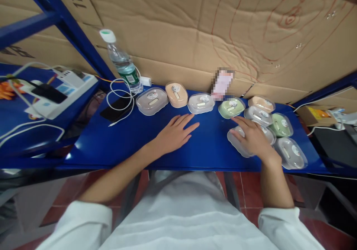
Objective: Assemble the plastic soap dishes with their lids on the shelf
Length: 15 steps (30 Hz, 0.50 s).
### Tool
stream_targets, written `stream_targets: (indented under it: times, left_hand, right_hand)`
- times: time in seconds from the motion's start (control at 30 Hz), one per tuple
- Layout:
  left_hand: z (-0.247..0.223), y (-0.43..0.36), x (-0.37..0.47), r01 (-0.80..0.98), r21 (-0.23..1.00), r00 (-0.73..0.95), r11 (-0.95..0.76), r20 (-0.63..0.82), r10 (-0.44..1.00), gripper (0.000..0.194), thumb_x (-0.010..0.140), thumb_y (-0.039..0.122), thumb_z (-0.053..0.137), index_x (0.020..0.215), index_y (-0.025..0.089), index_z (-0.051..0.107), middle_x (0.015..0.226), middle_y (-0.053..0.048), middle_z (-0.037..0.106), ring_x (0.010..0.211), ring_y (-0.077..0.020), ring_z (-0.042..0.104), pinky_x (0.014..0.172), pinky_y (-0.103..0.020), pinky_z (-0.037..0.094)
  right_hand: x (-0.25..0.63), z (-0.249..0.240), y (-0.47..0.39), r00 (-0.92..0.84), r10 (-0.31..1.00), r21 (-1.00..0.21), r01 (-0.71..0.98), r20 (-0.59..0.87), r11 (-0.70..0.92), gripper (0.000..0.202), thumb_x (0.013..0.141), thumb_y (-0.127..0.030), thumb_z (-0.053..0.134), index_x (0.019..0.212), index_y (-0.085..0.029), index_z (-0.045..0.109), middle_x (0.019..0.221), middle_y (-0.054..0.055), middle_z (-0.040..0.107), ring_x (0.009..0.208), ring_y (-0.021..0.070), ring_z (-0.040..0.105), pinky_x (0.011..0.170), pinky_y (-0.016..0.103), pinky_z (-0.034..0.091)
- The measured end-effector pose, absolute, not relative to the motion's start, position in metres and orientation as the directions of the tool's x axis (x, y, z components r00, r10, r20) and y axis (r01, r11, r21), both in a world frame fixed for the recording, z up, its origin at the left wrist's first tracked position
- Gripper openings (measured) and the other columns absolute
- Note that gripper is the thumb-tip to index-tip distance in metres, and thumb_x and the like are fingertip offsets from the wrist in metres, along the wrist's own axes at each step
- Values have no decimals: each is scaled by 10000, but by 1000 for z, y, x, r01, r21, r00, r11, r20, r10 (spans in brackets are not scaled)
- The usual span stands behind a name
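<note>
My left hand (175, 132) is open over the blue table, palm down with its fingers apart, just in front of a grey plastic box with a clear lid (201, 103). My right hand (251, 136) also has its fingers spread, over another grey lidded box (239, 146) that it partly covers; whether it touches the box I cannot tell. Beyond its fingertips sits a green lidded box (231, 108). Further left in the back row are a peach box (176, 95) and a larger grey box (152, 101). Several more boxes, including a green one (281, 125), cluster at the right.
A water bottle (124, 66) stands at the back left, beside a black phone (115, 108) and a looped white cable (132, 108). Cardboard (173, 30) walls the back. A power strip (67, 90) lies on the left-hand table. A blurred-out pink item (223, 83) leans at the back.
</note>
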<state>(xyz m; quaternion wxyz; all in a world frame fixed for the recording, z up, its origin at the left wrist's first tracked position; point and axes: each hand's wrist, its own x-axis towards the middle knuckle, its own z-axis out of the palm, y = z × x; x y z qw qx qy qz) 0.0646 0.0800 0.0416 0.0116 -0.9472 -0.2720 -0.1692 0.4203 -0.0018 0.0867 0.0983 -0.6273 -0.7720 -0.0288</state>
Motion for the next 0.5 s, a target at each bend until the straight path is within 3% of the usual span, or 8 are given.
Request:
stream_targets:
  times: [0.13,0.27,0.4,0.5]
  left_hand:
    - [52,127,103,488,-1,840,-873,270,470,606,1090,395,619,1635,170,481,1751,-241,343,1603,-396,390,1275,-568,330]
    - [49,136,111,531,-85,835,-843,219,504,514,1092,414,613,1525,138,590,1663,-245,477,1529,-408,472,1222,-592,345]
    - [50,114,102,541,-146,828,-828,263,495,353,1095,361,586,1383,180,676,1454,-193,634,1303,-376,613,1052,-516,435]
    - [51,102,92,538,-166,828,-827,288,481,313,1088,349,592,1347,200,686,1365,-183,658,1201,-350,630,965,-473,437]
  right_hand:
    - [426,105,61,-300,942,-154,934,152,322,493,1096,-464,503,1507,-223,629,1493,147,686,1381,371,655,1144,587,543]
    - [436,103,120,-358,926,-217,901,118,376,432,1069,-403,532,1413,-204,702,1517,146,671,1406,361,646,1208,589,502]
    - [439,93,159,-396,908,-303,856,133,418,374,1053,-377,575,1345,-212,742,1554,142,645,1514,330,553,1264,579,443]
    - [437,83,174,-399,907,-305,854,137,422,358,1049,-363,589,1329,-215,756,1553,141,646,1508,322,561,1277,570,429]
